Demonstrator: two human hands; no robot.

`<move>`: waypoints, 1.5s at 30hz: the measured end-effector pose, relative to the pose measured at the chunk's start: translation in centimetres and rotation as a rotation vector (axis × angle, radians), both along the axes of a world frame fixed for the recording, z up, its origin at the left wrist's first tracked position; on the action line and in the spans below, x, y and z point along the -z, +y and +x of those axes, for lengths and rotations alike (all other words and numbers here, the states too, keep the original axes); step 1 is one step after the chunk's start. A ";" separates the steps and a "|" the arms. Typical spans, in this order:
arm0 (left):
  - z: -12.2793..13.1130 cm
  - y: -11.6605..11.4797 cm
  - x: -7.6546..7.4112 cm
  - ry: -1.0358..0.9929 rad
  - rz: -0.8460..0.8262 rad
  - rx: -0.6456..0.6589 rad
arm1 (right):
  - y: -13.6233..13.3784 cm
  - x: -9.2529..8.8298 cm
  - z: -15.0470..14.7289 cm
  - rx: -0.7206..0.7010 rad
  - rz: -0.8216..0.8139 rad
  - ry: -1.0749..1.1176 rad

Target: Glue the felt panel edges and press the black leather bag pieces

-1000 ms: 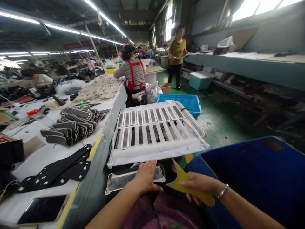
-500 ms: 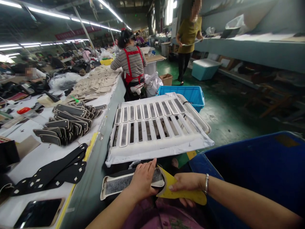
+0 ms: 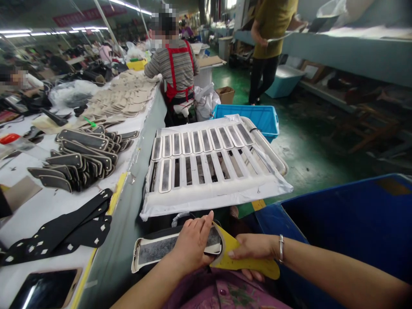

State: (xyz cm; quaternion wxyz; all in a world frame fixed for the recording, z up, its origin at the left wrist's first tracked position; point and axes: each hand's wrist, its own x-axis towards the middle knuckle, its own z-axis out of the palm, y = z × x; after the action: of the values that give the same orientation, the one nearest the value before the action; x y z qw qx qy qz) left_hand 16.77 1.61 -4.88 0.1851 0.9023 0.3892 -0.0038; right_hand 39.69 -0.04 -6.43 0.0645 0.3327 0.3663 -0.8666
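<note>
Resting across a pale-rimmed dark strip (image 3: 157, 251), the left hand (image 3: 193, 240) is covering its right part; how far that grip is closing around it, the view is not telling. The right hand (image 3: 254, 246) is gripping a yellow tool (image 3: 240, 262), thumb on top, fingers curling beneath, and the tool's hollowed end is sitting just at the strip's right end. The strip is lying before the person's lap, nearer than a white-wrapped frame (image 3: 206, 200) that is carrying similar pieces. Leftward, a surface (image 3: 69, 191) is bearing a phone (image 3: 46, 287).
</note>
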 end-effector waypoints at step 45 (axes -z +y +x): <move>-2.3 -1.4 -0.5 0.071 0.036 0.003 | -5.5 -5.8 -4.7 1.507 0.412 0.031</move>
State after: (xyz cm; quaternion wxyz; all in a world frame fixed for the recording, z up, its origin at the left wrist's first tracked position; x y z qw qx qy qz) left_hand 14.50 0.20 -4.33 0.1550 0.9053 0.3944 -0.0292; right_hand 35.00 -5.57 -0.64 -0.6095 0.4849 0.1961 -0.5958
